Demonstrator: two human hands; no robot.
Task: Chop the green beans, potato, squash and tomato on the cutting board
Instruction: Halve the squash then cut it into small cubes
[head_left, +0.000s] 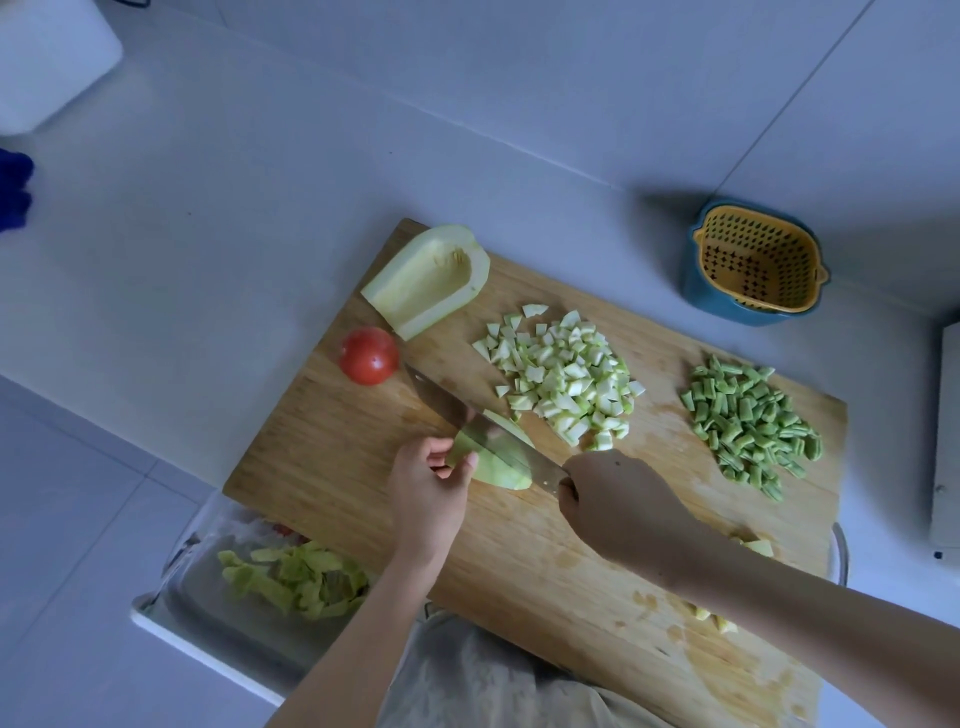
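Note:
On the wooden cutting board lies a pale green squash piece cut into lengthwise strips. My left hand pinches its near end. My right hand grips the handle of a knife, whose blade lies along the piece. A heap of diced squash sits just beyond. A hollowed squash half and a red tomato rest at the board's far left. Chopped green beans are piled at the right. A few yellowish potato cubes show beside my right forearm.
A glass dish with green peelings sits under the board's near left corner. A yellow strainer basket in a blue tub stands on the counter beyond the board. A white appliance edge is at the far right.

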